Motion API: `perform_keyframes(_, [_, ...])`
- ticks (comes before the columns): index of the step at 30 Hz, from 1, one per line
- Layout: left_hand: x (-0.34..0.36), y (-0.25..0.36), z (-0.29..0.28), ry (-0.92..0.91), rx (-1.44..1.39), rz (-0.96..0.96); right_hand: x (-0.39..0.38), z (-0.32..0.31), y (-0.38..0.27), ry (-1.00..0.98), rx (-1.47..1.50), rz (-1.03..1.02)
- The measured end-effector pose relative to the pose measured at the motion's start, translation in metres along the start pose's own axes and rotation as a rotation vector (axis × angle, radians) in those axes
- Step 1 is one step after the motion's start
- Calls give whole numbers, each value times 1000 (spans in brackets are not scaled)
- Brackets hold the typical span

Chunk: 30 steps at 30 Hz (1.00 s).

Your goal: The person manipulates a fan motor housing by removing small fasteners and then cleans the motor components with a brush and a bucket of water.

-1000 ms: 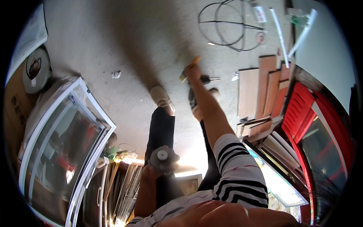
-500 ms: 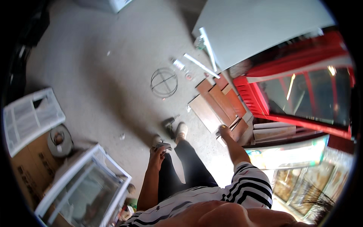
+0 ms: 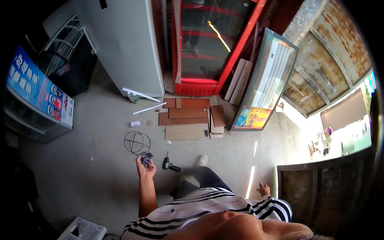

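My left hand [image 3: 146, 170] grips a dark, round metal part [image 3: 146, 159], held out above the floor at the lower middle. A black-and-green cordless drill [image 3: 173, 166] lies beside it on the floor, left of my light shoe [image 3: 202, 160]. My right hand [image 3: 264, 189] is low by my right side, fingers curled; whatever they hold is too small to make out. A wire ring with a cross [image 3: 137, 142] lies beyond my left hand, with a small white bottle [image 3: 135, 123] and white strips [image 3: 149, 108] above it.
Wooden boards [image 3: 185, 133] lie before a red glass-door cooler [image 3: 215, 89], beside a grey panel [image 3: 126, 48]. A framed glass door [image 3: 269, 78] leans at right, near rusty gates [image 3: 332, 48] and a dark panel [image 3: 304, 192]. A display freezer [image 3: 38, 96] stands at left.
My view has swung right, toward the red cooler and rusty gates. My left hand has lifted the metal part outward; my right hand has drawn back to my side.
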<state>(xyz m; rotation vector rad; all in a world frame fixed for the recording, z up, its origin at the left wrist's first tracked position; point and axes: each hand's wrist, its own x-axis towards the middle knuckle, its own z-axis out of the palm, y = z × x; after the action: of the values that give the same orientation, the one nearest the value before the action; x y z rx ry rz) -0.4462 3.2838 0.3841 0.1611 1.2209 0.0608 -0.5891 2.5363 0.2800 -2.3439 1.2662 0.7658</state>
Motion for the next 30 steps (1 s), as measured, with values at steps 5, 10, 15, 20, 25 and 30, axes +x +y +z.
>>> perform_keyframes(5, [-24, -117, 115, -265, 196, -229, -56, 61, 162, -97, 208, 198])
perform_keyframes(10, [-101, -278, 205, -433, 447, -347, -83, 64, 204, -132, 409, 336])
perform_keyframes(15, [-119, -419, 249, -461, 601, -480, -37, 50, 245, -159, 514, 429])
perform_keyframes(20, [-132, -546, 299, -438, 678, -535, 70, -25, 203, 160, -4, -118])
perform_keyframes(25, [-145, -652, 371, -520, 790, -519, 163, -174, 65, 277, 809, -119])
perform_keyframes(30, [-115, -744, 455, -496, 722, -431, 202, -311, -7, 416, 818, -397])
